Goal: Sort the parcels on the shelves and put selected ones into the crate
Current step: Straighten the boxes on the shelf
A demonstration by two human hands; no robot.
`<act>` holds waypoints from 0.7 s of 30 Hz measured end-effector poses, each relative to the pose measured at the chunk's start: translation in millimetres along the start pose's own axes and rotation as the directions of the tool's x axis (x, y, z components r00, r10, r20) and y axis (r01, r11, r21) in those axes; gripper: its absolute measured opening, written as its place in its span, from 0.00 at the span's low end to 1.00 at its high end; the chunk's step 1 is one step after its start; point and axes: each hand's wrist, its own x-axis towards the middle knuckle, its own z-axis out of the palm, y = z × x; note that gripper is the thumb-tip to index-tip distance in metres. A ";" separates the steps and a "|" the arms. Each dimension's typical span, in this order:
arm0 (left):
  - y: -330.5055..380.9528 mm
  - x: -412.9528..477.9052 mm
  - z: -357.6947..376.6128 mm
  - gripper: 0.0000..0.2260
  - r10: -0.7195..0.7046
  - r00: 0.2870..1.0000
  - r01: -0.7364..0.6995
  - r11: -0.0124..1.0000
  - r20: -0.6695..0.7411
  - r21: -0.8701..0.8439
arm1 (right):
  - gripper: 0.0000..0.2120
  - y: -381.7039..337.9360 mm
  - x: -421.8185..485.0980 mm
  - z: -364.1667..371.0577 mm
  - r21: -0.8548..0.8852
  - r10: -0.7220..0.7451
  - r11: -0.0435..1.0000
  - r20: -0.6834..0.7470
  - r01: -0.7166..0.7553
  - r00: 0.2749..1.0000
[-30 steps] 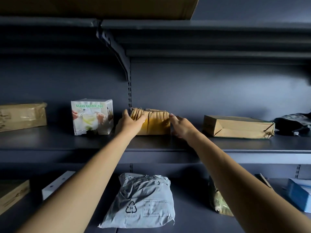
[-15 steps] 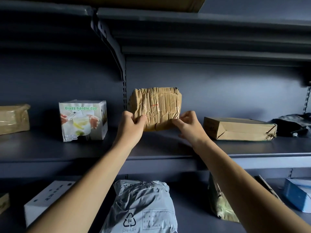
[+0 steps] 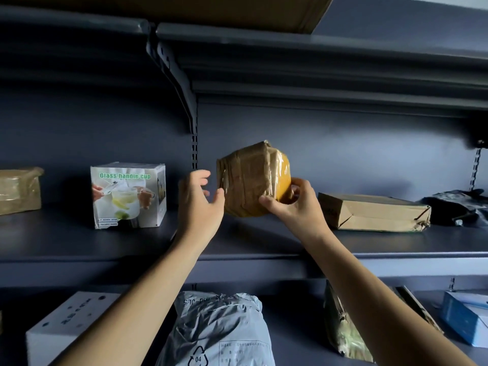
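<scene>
now the tape-wrapped parcel (image 3: pixel 250 178) hangs in the air above the middle shelf (image 3: pixel 264 249), clear of its surface, between the two hands and a little above them. it is turned on edge and tilted, with one corner topmost, so its taller side runs roughly up and down. which axis is really the longer is hard to tell from this angle. the right hand (image 3: pixel 293 207) carries it: the thumb lies across the near face low down, and the fingers curl round the lower right corner by the yellowish end. the left hand (image 3: pixel 198 204) sits just beside the parcel's lower left edge, fingers spread and relaxed, gripping nothing. its thumb tip lies at that edge, and whether it touches cannot be told. the crate is not in view, so a carry toward it would likely start from this one-handed grip, or from the left hand closing in on the left side. on the same shelf the glass handle cup box (image 3: pixel 128 195) stands to the left and a flat cardboard box (image 3: pixel 369 212) lies to the right. a grey poly mailer (image 3: pixel 219 328) lies on the shelf below.
</scene>
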 end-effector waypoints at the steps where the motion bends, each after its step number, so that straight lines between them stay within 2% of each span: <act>1: 3.9 -2.3 -0.7 0.14 0.010 0.999 -0.007 0.998 0.053 -0.056 | 0.32 1.1 0.0 0.6 -0.047 -0.034 0.998 -0.009 0.033 0.999; 3: 10.2 -7.4 -1.6 0.12 0.015 0.983 0.008 0.992 0.183 -0.128 | 0.36 2.1 -1.2 2.8 -0.117 -0.111 0.987 0.019 0.113 0.994; 5: 13.4 -10.0 -2.9 0.13 -0.014 0.967 0.060 0.983 0.253 -0.175 | 0.38 0.8 -2.9 4.5 -0.153 -0.187 0.968 0.100 0.201 0.977; 9: 14.4 -8.9 -6.9 0.22 -0.120 0.922 0.209 0.955 0.368 -0.212 | 0.36 2.8 -3.2 6.7 -0.138 -0.298 0.931 0.248 0.338 0.922; 11: 15.8 -9.0 -8.1 0.22 -0.154 0.902 0.243 0.953 0.404 -0.179 | 0.33 3.1 -4.6 7.9 -0.163 -0.346 0.899 0.307 0.407 0.887; 15: 17.8 -7.2 -8.5 0.26 -0.163 0.916 0.249 0.947 0.366 -0.201 | 0.29 -0.4 -8.2 9.7 -0.184 -0.485 0.797 0.372 0.575 0.792; 17: 15.0 -5.1 -7.6 0.30 -0.184 0.929 0.265 0.936 0.320 -0.230 | 0.27 0.1 -7.9 10.4 -0.179 -0.490 0.781 0.419 0.599 0.764; 19: 13.9 -4.1 -7.7 0.31 -0.241 0.933 0.303 0.927 0.268 -0.221 | 0.27 -2.4 -8.4 10.3 -0.172 -0.445 0.804 0.461 0.570 0.768; 21: 12.4 -3.0 -8.4 0.28 -0.270 0.932 0.327 0.915 0.242 -0.237 | 0.26 -6.0 -9.4 8.9 -0.174 -0.432 0.824 0.422 0.539 0.797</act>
